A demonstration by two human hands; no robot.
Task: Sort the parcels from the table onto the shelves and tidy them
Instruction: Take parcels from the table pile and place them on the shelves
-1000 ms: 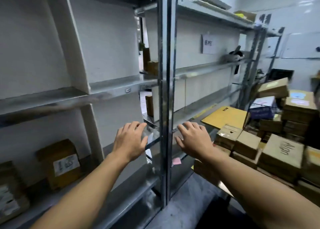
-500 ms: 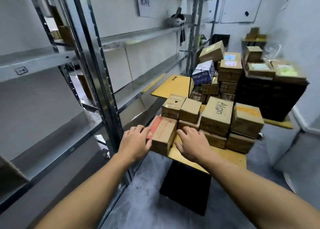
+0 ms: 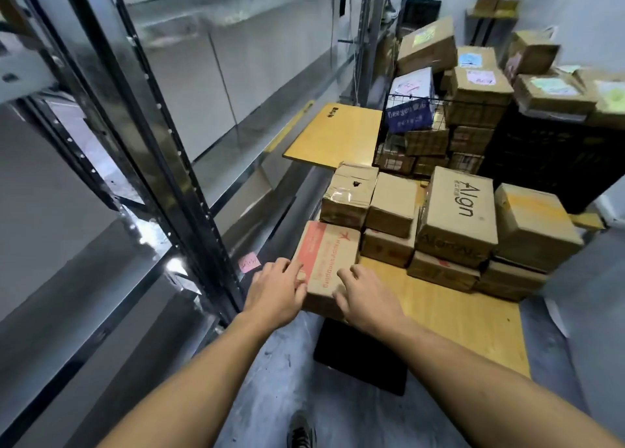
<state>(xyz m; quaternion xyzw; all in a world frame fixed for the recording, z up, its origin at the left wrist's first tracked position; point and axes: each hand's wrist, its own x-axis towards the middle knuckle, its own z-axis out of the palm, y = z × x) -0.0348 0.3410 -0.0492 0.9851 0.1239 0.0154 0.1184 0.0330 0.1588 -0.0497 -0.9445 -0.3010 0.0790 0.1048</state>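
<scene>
item: red-printed box (image 3: 326,265), cardboard, standing at the near left corner of the table (image 3: 466,326), the landmark for everything below. my left hand (image 3: 275,292) lies against the box's left face, fingers spread and touching the cardboard. my right hand (image 3: 367,297) rests on its near top edge, fingers curled over the rim. both hands are on the box, which sits on the table; whether either hand grips it firmly i cannot tell.

behind it on the table: a taped box (image 3: 348,195) and a plain box (image 3: 392,204) side by side, touching; to their right a box marked "align" (image 3: 458,210) stacked on flatter boxes, then a box with a yellow patch (image 3: 536,226) at the table's right edge.

beyond the far end of the table: a wire basket (image 3: 411,133) holding a blue box (image 3: 411,107), and further stacked boxes.

left of the table: metal shelves (image 3: 162,163), with a pink note (image 3: 249,264) stuck to one shelf edge.

below the table's near edge: my shoe (image 3: 301,432) on the grey floor.
</scene>
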